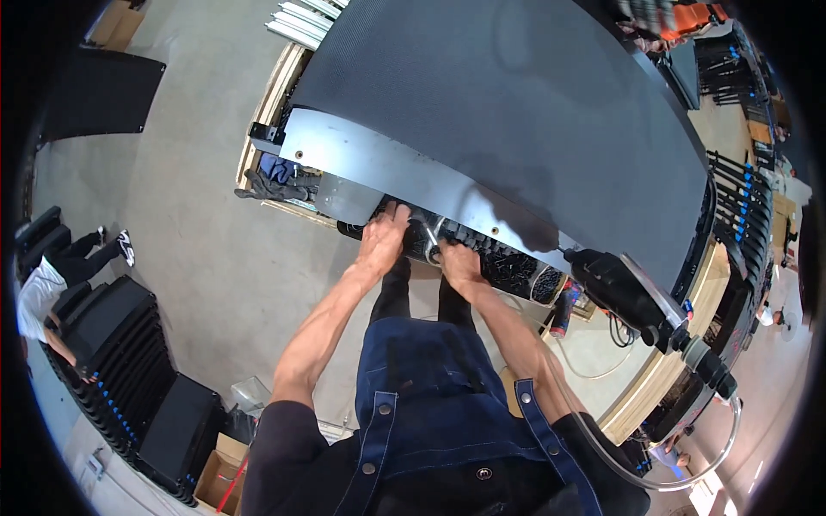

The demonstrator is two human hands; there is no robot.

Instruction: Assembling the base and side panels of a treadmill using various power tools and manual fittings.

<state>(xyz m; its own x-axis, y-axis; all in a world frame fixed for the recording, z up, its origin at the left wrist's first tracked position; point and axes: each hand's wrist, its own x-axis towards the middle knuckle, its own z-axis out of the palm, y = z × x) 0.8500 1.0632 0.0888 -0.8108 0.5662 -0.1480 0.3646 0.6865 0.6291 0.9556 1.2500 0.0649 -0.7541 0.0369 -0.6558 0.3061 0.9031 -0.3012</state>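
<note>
Just below the near edge of the big dark panel [516,112], at the centre of my clock face, lies a heap of small black parts [508,268], with a shiny silver piece [431,234] at its left end, between my two hands. My left hand [383,239] reaches in from seven o'clock, fingers bent and close together, their tips lost in shadow under the edge, so I cannot tell whether they pinch anything. My right hand [460,262] comes in from five o'clock, fingers curled down just beside the silver piece; I cannot tell whether they grip it. At twelve o'clock, right above the parts, a bright metal strip [370,150] runs along the panel's edge. Toward ten o'clock sit a translucent grey container [342,198] and, past it, a dark glove [268,186]. Between three and four, a black power tool [613,288] lies with its tip over the panel's near edge, and a clear hose [716,457] loops from its rear end toward me. A small dark can with red on it [562,311] stands at four o'clock. At six is my own navy apron [430,378]. Far out at eight o'clock is a stack of black panels [107,344], with a person in a white top [43,297] beside it.
</note>
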